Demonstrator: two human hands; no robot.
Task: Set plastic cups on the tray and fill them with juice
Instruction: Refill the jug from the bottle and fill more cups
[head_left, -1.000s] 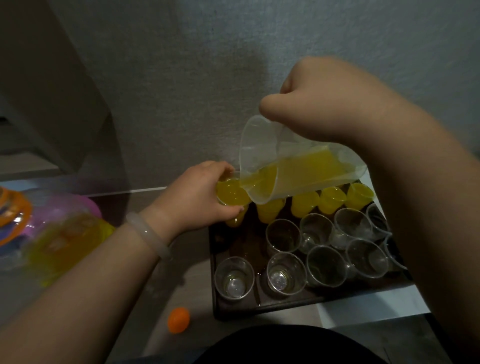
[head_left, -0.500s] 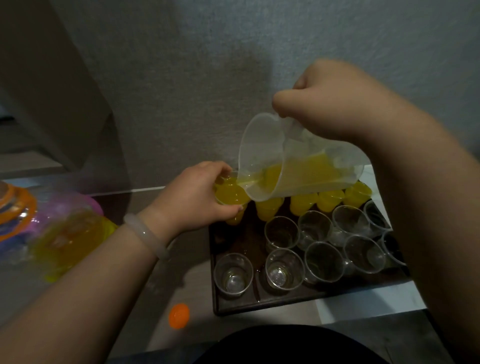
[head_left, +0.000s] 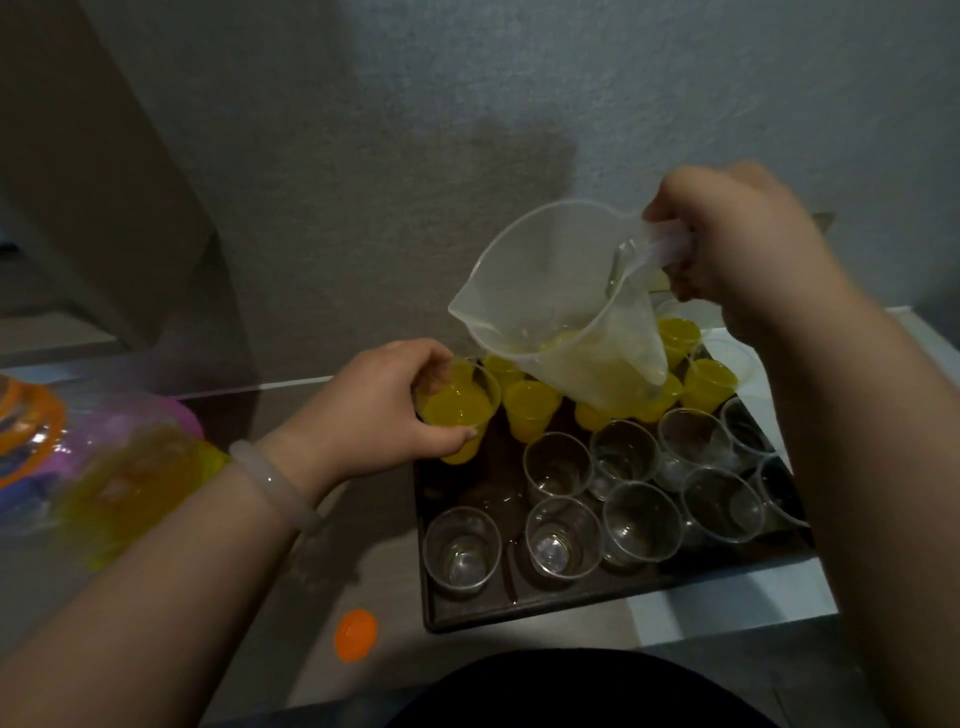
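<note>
Grey, rough wall (head_left: 363, 130) fills the upper half, and a pale table (head_left: 363, 571) runs below it. On the table lies a dark tray (head_left: 467, 616), with its right part over a white sheet (head_left: 727, 603). At the far left sits a blurred yellow container (head_left: 130, 488) among purple and orange plastic that is too smeared to make out.

A clear jug (head_left: 561, 291) hangs over the back of the tray, tipped with its spout down and to the left. A little juice is pooled inside near the spout. The right hand (head_left: 743, 244) grips the jug's handle with its fingers curled round it.

The left hand (head_left: 374, 410) holds a full cup (head_left: 457, 410) at the tray's back left corner, thumb and fingers wrapped round its wall. This cup is just left of the spout and below it. I cannot tell whether it rests on the tray.

More filled cups (head_left: 530, 410) stand along the back, partly hidden behind the jug. Empty cups (head_left: 462, 551) stand upright in the two nearer rows, close together.

A pale bangle (head_left: 275, 483) circles the left wrist. A small orange cap (head_left: 356, 634) lies on the table just off the tray's front left corner.
</note>
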